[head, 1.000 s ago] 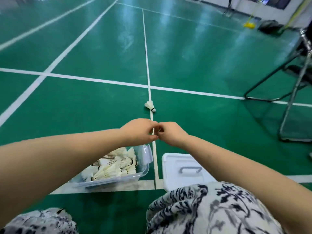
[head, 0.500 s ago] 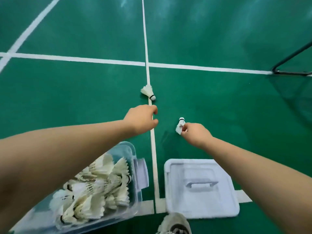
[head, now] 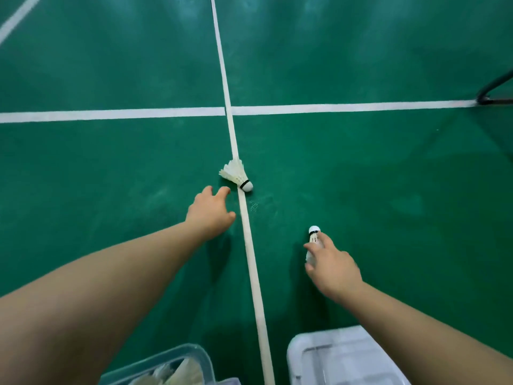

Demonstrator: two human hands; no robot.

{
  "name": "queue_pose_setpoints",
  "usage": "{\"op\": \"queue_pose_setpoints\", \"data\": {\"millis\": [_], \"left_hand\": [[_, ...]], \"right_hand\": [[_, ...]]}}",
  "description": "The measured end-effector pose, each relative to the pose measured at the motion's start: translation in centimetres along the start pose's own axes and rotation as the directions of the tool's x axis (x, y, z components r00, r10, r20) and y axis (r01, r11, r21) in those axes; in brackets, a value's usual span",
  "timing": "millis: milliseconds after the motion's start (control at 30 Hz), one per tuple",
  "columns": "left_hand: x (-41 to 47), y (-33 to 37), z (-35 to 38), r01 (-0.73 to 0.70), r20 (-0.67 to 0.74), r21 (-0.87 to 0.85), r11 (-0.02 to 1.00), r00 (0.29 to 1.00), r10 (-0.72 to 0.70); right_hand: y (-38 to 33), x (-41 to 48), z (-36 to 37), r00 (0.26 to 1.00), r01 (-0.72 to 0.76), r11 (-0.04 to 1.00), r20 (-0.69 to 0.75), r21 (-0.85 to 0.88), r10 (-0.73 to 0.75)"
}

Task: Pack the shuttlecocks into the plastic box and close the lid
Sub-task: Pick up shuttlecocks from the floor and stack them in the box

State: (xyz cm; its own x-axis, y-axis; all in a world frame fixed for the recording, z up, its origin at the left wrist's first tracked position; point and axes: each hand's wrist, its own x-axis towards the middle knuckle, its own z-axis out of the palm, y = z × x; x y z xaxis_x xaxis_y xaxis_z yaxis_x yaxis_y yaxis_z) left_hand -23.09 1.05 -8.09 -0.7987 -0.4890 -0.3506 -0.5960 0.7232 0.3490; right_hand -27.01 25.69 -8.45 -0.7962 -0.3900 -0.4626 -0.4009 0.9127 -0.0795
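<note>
A white feather shuttlecock (head: 236, 175) lies on its side on the white centre line of the green court floor. My left hand (head: 210, 213) is stretched out just short of it, fingers apart and holding nothing. My right hand (head: 331, 266) grips a second shuttlecock (head: 313, 240), cork end pointing away from me. The clear plastic box (head: 194, 359) with several shuttlecocks inside sits at the bottom edge, left of the line. Its white lid (head: 327, 359) lies flat on the floor at the bottom right, partly under my right forearm.
White court lines (head: 111, 115) cross ahead of my hands. A black metal frame foot (head: 488, 97) rests on the floor at the far right edge. Green floor stretches around both hands.
My left hand has opened and moved forward to the shuttlecock on the line. My right hand still holds its shuttlecock and has moved apart to the right. The view has tilted down and closer.
</note>
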Motion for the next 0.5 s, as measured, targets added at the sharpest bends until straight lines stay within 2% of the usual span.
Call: {"op": "queue_pose_setpoints", "data": {"millis": [267,500], "left_hand": [[3.8,1.0,1.1,-0.051,-0.072,0.014,0.999,0.996,0.052],[6.7,0.9,-0.2,-0.056,-0.006,-0.057,0.997,0.998,0.056]], "right_hand": [[-0.9,0.1,0.5,0.996,0.002,1.000,-0.089,0.022,0.000],[-1.9,1.1,-0.4,0.993,0.031,0.998,-0.111,0.056,-0.025]]}}
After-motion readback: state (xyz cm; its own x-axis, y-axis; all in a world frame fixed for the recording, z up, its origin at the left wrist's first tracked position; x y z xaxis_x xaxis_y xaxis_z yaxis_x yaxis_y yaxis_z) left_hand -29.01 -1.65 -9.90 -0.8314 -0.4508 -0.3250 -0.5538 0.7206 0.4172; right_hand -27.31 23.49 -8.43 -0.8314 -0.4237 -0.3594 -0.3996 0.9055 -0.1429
